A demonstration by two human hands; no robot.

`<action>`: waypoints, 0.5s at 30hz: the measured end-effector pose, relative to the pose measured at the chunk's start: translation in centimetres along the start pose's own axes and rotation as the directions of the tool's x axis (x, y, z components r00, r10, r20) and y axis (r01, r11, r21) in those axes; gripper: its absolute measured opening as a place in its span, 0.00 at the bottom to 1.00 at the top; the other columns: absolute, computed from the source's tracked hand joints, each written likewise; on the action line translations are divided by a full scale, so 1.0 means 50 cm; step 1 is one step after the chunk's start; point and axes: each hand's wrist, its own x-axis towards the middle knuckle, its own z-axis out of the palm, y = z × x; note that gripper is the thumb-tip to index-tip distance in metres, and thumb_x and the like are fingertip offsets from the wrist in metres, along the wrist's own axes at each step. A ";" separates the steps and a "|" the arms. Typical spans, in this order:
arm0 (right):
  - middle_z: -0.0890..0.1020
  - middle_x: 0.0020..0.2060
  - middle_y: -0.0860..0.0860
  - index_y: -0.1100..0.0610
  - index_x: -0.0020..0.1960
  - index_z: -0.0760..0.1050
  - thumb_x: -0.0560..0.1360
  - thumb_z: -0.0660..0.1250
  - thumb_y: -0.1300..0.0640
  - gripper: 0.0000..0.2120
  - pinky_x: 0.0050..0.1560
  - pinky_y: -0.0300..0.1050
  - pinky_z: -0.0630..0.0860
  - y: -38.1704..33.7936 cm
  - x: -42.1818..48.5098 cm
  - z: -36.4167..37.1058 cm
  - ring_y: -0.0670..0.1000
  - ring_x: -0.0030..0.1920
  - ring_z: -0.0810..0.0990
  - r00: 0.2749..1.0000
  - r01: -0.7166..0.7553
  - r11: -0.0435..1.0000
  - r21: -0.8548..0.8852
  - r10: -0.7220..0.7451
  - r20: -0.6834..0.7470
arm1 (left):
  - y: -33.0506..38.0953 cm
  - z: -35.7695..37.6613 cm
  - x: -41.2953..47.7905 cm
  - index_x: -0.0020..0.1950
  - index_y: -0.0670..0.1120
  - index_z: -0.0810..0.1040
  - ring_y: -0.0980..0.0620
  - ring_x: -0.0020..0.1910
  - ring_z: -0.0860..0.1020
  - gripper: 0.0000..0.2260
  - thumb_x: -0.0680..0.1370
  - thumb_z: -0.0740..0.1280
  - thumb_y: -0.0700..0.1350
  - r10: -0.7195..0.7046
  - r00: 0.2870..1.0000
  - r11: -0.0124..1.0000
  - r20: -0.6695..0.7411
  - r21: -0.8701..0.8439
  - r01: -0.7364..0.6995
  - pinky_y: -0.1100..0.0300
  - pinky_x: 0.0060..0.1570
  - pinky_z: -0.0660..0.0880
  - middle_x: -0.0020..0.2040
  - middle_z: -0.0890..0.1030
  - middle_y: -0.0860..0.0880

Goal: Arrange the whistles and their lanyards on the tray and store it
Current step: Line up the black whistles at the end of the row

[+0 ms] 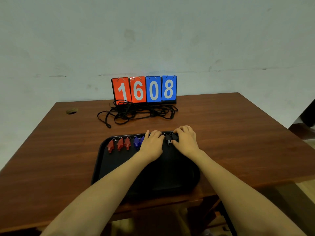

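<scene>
A black tray (109,169) lies on the wooden table near its front edge. Along the tray's far rim runs a row of whistles with metal rings: three red whistles (119,144) at the left, then blue whistles (137,142), then black whistles (169,139) at the right. My left hand (151,143) rests over the row's middle, hiding part of it, with its fingertips on a whistle there. My right hand (185,139) pinches a black whistle at the row's right end. A tangle of black lanyards (136,112) lies on the table behind the tray.
A flip scoreboard (144,89) reading 1608 stands at the table's back edge against the wall, just behind the lanyards. A round cable hole (72,111) sits at the table's back left. The table's (238,133) right edge drops off to the floor.
</scene>
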 end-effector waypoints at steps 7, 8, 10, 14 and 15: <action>0.71 0.66 0.52 0.56 0.67 0.70 0.77 0.64 0.53 0.19 0.70 0.49 0.61 -0.109 0.088 -0.028 0.53 0.70 0.63 0.983 0.185 0.982 0.026 -0.185 -0.013 | -0.110 -0.064 0.019 0.72 0.44 0.66 0.46 0.73 0.61 0.23 0.76 0.62 0.40 -0.142 0.980 0.988 -0.137 0.037 0.148 0.48 0.75 0.51 0.71 0.67 0.45; 0.71 0.66 0.53 0.56 0.67 0.70 0.77 0.63 0.54 0.19 0.70 0.48 0.61 -0.127 0.104 -0.028 0.53 0.70 0.64 0.980 0.201 0.979 0.046 -0.201 0.004 | -0.131 -0.070 0.025 0.71 0.43 0.67 0.46 0.72 0.62 0.23 0.76 0.62 0.40 -0.162 0.977 0.985 -0.137 0.041 0.169 0.48 0.74 0.52 0.71 0.67 0.45; 0.71 0.67 0.54 0.58 0.68 0.69 0.78 0.63 0.56 0.19 0.69 0.48 0.63 -0.160 0.138 -0.018 0.54 0.70 0.65 0.971 0.229 0.971 0.076 -0.233 0.053 | -0.178 -0.078 0.039 0.70 0.43 0.68 0.45 0.71 0.64 0.21 0.77 0.62 0.41 -0.199 0.973 0.977 -0.121 0.048 0.206 0.49 0.73 0.56 0.70 0.69 0.45; 0.69 0.69 0.55 0.58 0.71 0.66 0.80 0.59 0.58 0.20 0.67 0.51 0.67 -0.207 0.223 0.023 0.56 0.70 0.65 0.950 0.242 0.968 0.062 -0.249 0.186 | -0.266 -0.075 0.075 0.69 0.42 0.69 0.43 0.68 0.66 0.20 0.77 0.60 0.40 -0.292 0.955 0.956 -0.043 0.021 0.294 0.50 0.68 0.62 0.68 0.69 0.43; 0.68 0.69 0.55 0.58 0.72 0.64 0.80 0.57 0.59 0.20 0.67 0.52 0.68 -0.215 0.243 0.033 0.57 0.69 0.65 0.944 0.241 0.969 0.064 -0.249 0.216 | -0.285 -0.072 0.085 0.69 0.42 0.69 0.42 0.67 0.67 0.20 0.77 0.60 0.40 -0.312 0.950 0.950 -0.030 0.003 0.312 0.49 0.66 0.64 0.67 0.69 0.43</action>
